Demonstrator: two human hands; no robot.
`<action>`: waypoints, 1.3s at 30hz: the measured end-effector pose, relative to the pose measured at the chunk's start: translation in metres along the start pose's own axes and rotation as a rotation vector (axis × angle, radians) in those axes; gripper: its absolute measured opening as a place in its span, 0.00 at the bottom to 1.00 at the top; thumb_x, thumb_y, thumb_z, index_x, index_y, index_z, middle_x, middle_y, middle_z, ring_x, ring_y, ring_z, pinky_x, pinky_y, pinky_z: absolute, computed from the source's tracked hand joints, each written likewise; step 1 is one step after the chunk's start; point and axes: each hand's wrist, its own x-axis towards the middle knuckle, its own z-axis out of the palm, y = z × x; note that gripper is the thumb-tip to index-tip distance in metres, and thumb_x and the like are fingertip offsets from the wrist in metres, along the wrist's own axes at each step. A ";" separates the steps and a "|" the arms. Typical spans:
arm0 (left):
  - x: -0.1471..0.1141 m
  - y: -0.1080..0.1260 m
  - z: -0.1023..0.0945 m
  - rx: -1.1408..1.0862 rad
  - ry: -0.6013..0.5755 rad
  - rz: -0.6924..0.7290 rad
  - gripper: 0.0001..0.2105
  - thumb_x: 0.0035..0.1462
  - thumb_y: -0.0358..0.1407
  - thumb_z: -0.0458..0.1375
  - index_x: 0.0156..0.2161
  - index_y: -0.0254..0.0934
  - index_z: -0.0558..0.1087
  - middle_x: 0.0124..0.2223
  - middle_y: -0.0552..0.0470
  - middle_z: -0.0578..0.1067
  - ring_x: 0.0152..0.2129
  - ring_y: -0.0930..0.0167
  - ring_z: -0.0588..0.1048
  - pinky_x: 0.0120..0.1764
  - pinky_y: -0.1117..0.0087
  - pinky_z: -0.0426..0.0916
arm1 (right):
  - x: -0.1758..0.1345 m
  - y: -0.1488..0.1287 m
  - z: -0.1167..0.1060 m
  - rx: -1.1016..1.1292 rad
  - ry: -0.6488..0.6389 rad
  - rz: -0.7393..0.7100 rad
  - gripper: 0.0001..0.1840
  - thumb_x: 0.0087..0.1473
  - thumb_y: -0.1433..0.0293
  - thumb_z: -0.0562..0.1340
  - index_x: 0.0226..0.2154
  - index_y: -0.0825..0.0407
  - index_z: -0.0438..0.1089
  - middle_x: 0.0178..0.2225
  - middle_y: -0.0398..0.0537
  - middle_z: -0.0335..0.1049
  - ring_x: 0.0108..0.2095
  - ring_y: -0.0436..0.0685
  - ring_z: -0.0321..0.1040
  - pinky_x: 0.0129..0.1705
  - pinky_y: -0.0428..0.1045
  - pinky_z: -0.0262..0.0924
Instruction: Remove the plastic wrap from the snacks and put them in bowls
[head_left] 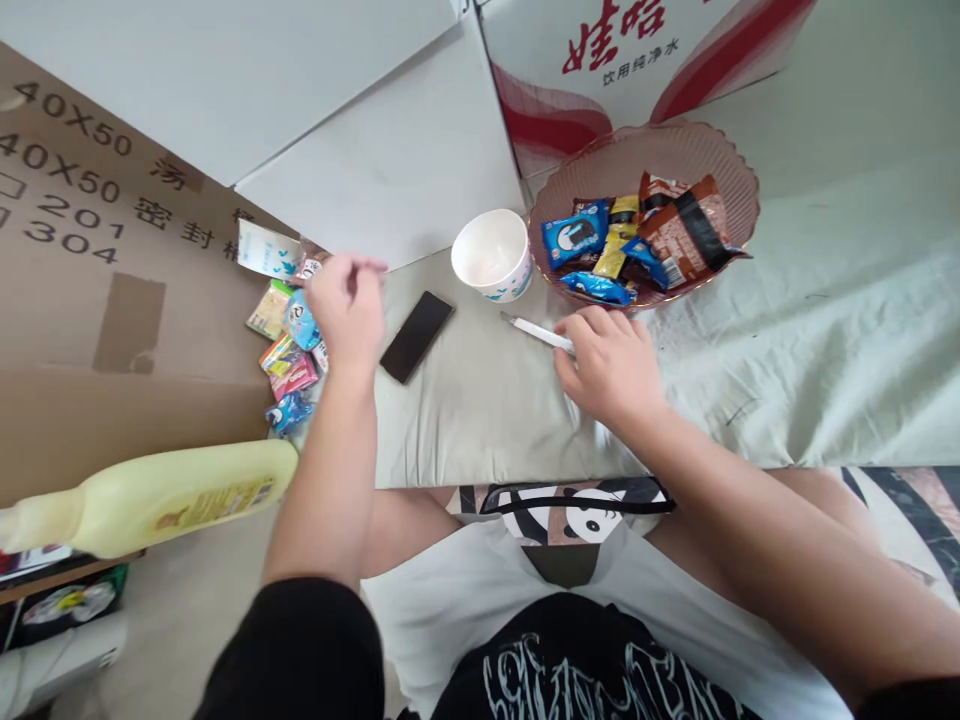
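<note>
The left hand is a bit left of the middle of the frame, above the table. Its fingers are curled in, and you cannot tell if they pinch anything. Just beside it, on the left, is a row of small packs in blue, pink, yellow and green. The row sits next to a big brown box at the left edge.

The right hand is right of the middle, palm down with its fingers bent. It covers one end of a white tool, which lies near the middle of the frame with its gray tip to the left (you cannot tell if the fingers squeeze it).

A black phone lies flat between the hands. Above the tool is a white cup. Right beside the cup, in the upper right, is a pink bowl with treats in blue, yellow and brown wraps. A yellow bottle lies on its side at the lower left.
</note>
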 end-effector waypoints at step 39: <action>-0.102 -0.111 -0.047 -1.365 -0.242 -0.936 0.23 0.46 0.49 0.57 0.44 0.38 0.76 0.42 0.45 0.81 0.34 0.63 0.79 0.32 0.64 0.74 | -0.004 0.001 0.039 0.152 0.107 -0.073 0.08 0.56 0.67 0.59 0.39 0.44 0.70 0.40 0.57 0.77 0.41 0.65 0.76 0.42 0.59 0.69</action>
